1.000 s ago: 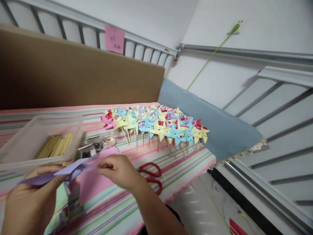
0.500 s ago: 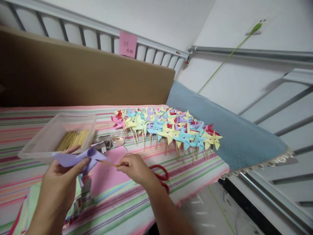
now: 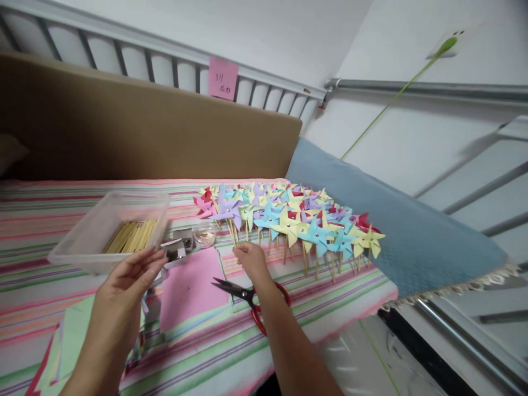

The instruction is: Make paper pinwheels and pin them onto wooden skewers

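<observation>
My right hand (image 3: 248, 258) pinches the wooden stick of a purple paper pinwheel (image 3: 226, 209) and holds it at the left front edge of a dense group of paper pinwheels (image 3: 289, 217) lying on the striped cloth (image 3: 198, 341). My left hand (image 3: 132, 273) hovers with its fingers loosely apart and nothing in it, just in front of a clear plastic tub (image 3: 108, 231) of wooden sticks (image 3: 131, 236). Red-handled scissors (image 3: 251, 300) lie open under my right wrist, beside a pink paper sheet (image 3: 190, 289).
A small clear cup (image 3: 204, 235) and a small box of metal pins (image 3: 176, 250) sit between the tub and the pinwheels. Coloured paper sheets (image 3: 70, 341) lie at the front left. A brown cardboard panel (image 3: 144, 132) stands behind; a blue cushion (image 3: 396, 231) lies to the right.
My right hand carried the purple pinwheel away from my left hand to the pile of pinwheels. My left hand let go and now is empty. The scissors are now uncovered.
</observation>
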